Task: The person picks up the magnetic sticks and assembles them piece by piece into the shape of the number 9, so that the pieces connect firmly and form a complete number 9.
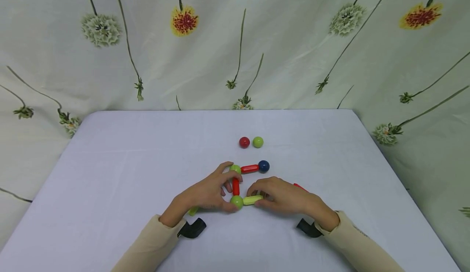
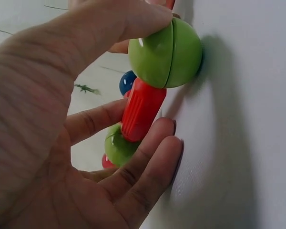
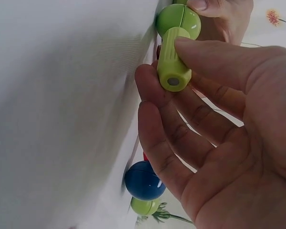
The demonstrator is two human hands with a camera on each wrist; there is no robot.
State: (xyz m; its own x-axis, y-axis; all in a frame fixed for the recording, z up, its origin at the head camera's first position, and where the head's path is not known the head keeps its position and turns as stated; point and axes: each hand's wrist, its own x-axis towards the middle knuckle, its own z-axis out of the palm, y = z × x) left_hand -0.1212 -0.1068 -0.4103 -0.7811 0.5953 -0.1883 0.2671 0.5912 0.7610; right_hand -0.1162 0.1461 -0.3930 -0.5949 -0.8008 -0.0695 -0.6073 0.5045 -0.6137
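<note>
Apparently, the yellow-green rod (image 1: 252,200) pinched by the right hand (image 1: 284,195) is being joined to the green ball (image 1: 238,201) held by the left hand (image 1: 208,191); steady alignment seems required.

Left grip (image 1: 212,191) curved, right grip (image 1: 283,195) pinching

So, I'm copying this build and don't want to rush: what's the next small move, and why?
I'd probably ease the right hand off the yellow stick it pinches: one end already meets the near green ball, which the left hand holds, and the other end is bare, so the right could perhaps fetch the loose red ball.
</note>
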